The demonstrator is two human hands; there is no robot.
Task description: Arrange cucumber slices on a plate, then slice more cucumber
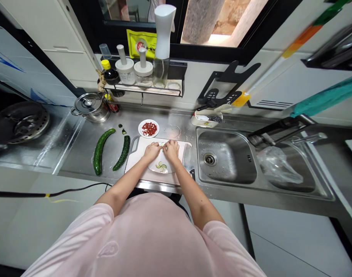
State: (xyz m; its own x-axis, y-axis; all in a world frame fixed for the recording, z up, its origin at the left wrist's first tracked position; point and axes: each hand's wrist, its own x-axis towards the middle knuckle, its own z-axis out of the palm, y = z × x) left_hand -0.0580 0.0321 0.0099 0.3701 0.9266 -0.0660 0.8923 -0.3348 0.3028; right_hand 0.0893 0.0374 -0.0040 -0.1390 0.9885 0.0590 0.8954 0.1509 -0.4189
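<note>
Left hand [152, 151] and right hand [171, 151] side by side over the far edge of a white plate [161, 171], fingers [157, 145] curled and close together by a thin green sliver [163, 144] of cucumber. Clenched on it or only touching: impossible to tell at this size. On the plate, cucumber slices [161, 166] fanned into a pinwheel. Plate on a white cutting board [138, 169], at the front of a steel bench [164, 115]. Left of the board, a long cucumber [99, 151] and a shorter one [122, 153], both lying on the bench. Beyond the board, a small plate [140, 129] heaped with red dried berries [149, 129]. Farther left, a steel pot [90, 108], lid on. Along the wall, a rack [144, 89] carrying a dark sauce bottle [110, 75], two lidded jars [126, 75] and a glass oil bottle [160, 73] with a white top. To the right, a steel sink [226, 156], and a plastic bag [278, 165] in its second basin — crumpled, nothing legible inside.
</note>
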